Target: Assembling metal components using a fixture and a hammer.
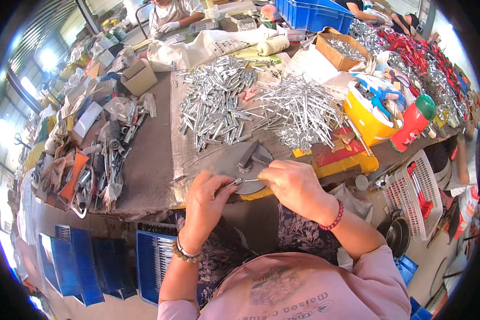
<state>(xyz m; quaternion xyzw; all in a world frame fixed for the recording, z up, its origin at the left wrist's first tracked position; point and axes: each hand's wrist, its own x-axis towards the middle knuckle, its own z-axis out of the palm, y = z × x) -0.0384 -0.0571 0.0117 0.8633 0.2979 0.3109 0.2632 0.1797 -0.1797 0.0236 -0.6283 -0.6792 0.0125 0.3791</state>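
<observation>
Above a grey round plate [227, 163] at the table's front edge, my two hands work close together. My left hand [205, 198] pinches a small metal sleeve [235, 182] between thumb and fingertips. My right hand [294, 186] is closed on a thin metal rod [252, 180] that runs level toward the sleeve; whether the two are joined I cannot tell. On the plate, just beyond my fingers, lies a dark metal tool [248, 154]. Further back are a heap of short silver tubes [216, 98] and, to its right, a pile of long thin rods [304, 106].
A yellow box [369, 118] and a red bottle with a green cap [412, 124] stand at the right. Bagged metal parts [109, 144] lie left. Blue bins [154, 258] and a white basket [415, 197] sit below table level. Another person's gloved hand [169, 26] shows across the table.
</observation>
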